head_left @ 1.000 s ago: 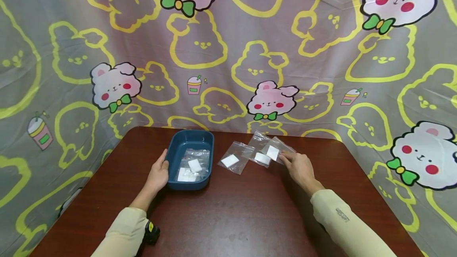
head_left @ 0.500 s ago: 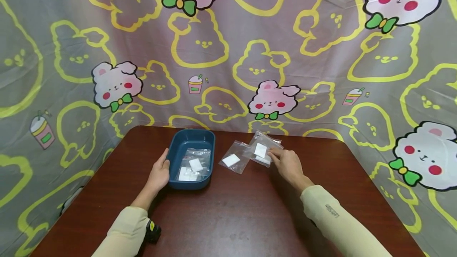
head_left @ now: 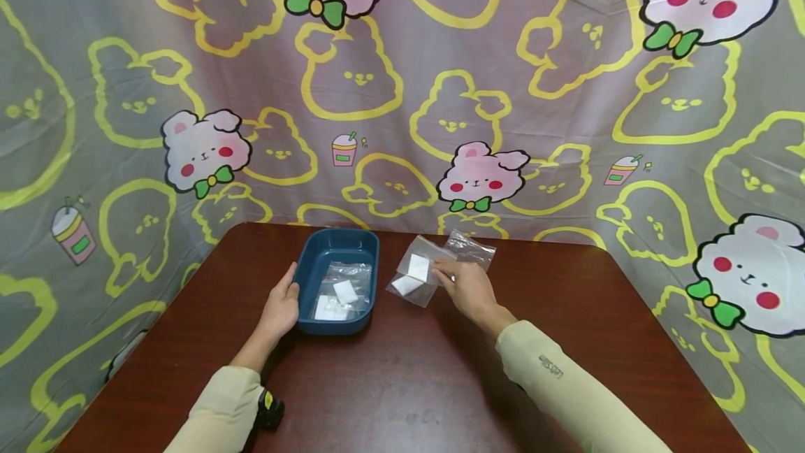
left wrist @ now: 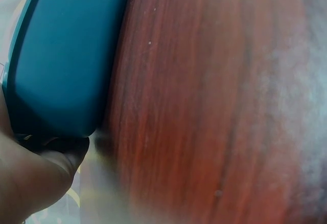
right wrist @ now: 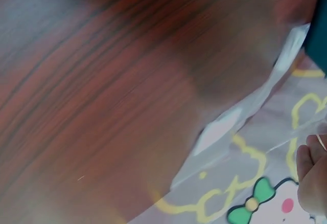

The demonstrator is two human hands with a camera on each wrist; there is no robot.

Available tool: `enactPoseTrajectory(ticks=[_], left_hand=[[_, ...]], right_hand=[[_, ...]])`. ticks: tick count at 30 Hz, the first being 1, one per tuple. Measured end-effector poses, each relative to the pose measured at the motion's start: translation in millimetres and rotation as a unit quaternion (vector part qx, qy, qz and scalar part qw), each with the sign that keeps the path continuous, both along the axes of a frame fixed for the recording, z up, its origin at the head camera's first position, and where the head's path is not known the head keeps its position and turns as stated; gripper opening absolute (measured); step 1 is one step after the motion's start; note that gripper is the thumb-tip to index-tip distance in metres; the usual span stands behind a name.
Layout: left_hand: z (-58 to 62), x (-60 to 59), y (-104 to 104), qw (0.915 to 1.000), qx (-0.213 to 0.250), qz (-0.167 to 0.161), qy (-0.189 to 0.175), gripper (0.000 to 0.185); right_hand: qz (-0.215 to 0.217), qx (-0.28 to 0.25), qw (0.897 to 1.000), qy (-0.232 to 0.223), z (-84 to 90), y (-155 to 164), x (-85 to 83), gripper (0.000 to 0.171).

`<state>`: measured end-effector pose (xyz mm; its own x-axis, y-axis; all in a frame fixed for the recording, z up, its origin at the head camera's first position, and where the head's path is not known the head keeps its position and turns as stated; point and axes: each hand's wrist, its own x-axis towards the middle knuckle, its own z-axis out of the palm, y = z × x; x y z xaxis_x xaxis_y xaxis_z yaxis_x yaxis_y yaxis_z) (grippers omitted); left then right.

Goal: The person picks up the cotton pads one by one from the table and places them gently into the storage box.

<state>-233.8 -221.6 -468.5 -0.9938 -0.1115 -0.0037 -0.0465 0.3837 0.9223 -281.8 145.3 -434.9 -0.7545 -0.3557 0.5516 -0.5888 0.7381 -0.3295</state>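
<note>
My left hand (head_left: pixel 279 305) holds the left side of a dark blue plastic bin (head_left: pixel 333 327). In the left wrist view the same hand (left wrist: pixel 36 178) sits at a corner of the bin wall (left wrist: pixel 66 55). Inside the bin lie several clear zip bags (head_left: pixel 344 292) with white flat pieces. Right of it, my right hand (head_left: pixel 470 291) pinches a zip bag (head_left: pixel 417 268) by its edge, a white rectangle inside. This bag overlaps another zip bag (head_left: pixel 407 287). A further zip bag (head_left: pixel 473 250) lies behind my right hand, partly hidden.
Everything stands on a dark red-brown wooden table (head_left: pixel 402 383). A cartoon-print curtain (head_left: pixel 390 89) hangs close along the table's back and sides. A black strapped device (head_left: pixel 270 410) shows beside the left sleeve.
My right hand has moved left with the pinched zip bag, from over the rear bag to over the bag nearest the bin. The left hand and bin have stayed put.
</note>
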Motion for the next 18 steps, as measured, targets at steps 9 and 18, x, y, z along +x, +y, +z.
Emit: enactPoseTrajectory(ticks=[9,18], left_hand=[[-2.1,-0.5,-2,0.9999,-0.002,-0.001,0.012,0.054],[-3.7,-2.1,-2,0.9995,-0.011,0.004,0.030,0.053]], right_hand=[[0.058,-0.001,0.998,-0.009,2.5,-48,-1.5,0.013],[0.100,0.002,0.995,-0.023,13.8,-92,1.5,0.019]])
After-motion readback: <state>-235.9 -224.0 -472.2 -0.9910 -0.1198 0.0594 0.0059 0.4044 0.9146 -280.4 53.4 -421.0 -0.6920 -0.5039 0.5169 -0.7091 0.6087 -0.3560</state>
